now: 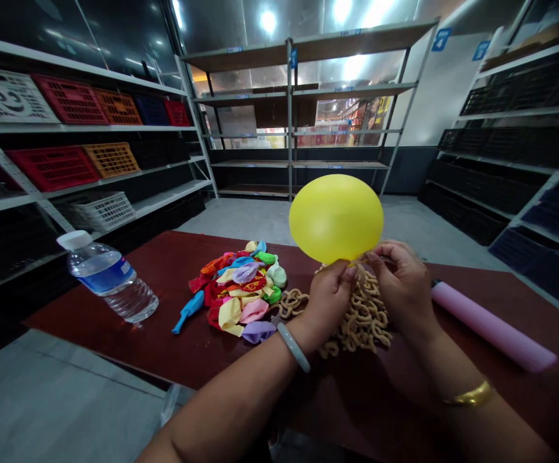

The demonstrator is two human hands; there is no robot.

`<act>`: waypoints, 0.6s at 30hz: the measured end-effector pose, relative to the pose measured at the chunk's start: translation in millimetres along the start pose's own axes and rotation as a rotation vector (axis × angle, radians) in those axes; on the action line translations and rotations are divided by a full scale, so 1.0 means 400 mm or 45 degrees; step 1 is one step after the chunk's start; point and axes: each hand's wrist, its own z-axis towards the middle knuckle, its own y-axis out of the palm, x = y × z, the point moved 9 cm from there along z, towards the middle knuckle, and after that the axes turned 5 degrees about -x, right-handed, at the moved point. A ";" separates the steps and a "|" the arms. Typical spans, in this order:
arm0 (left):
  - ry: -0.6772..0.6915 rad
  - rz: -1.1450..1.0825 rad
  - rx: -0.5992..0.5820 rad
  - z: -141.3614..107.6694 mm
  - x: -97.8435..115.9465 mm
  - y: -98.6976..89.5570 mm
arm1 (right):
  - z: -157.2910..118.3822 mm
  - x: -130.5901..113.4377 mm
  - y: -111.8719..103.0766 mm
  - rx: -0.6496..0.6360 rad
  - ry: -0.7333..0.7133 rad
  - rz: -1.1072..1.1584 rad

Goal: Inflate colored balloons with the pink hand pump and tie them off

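Observation:
An inflated yellow balloon (pixel 336 217) stands above the table with its neck downward. My left hand (pixel 330 299) is closed around that neck, thumb pressed on top. Close beside it, my right hand (pixel 402 276) has its thumb and forefinger pinched together at the balloon's lower edge; what lies between them is too small to make out. Beneath both hands spreads a pile of tan rubber bands (pixel 363 315), partly hidden by my left hand. To its left lies a heap of uninflated balloons (pixel 245 273) in many colours, with a blue balloon (pixel 189 312) at its edge.
A water bottle (pixel 110 276) with a white cap stands on the left of the dark red table (pixel 164 350). A pink cylinder (pixel 494 328) lies at the right. Behind are metal shelves (pixel 289 116); coloured crates (pixel 70 99) fill the left racks, dark crates (pixel 491 183) the right.

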 end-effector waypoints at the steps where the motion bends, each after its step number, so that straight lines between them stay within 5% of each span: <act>1: -0.013 0.051 0.039 0.001 -0.005 -0.010 | 0.000 0.004 0.016 -0.087 0.029 0.035; 5: 0.038 0.306 0.009 0.009 -0.002 -0.010 | -0.012 0.007 0.069 -0.333 0.124 0.101; 12: 0.066 0.551 -0.135 0.017 -0.004 0.004 | -0.014 0.082 0.110 -0.280 0.493 0.327; 18: -0.133 0.510 0.073 0.030 -0.066 -0.078 | 0.030 0.222 0.249 -0.413 0.752 0.455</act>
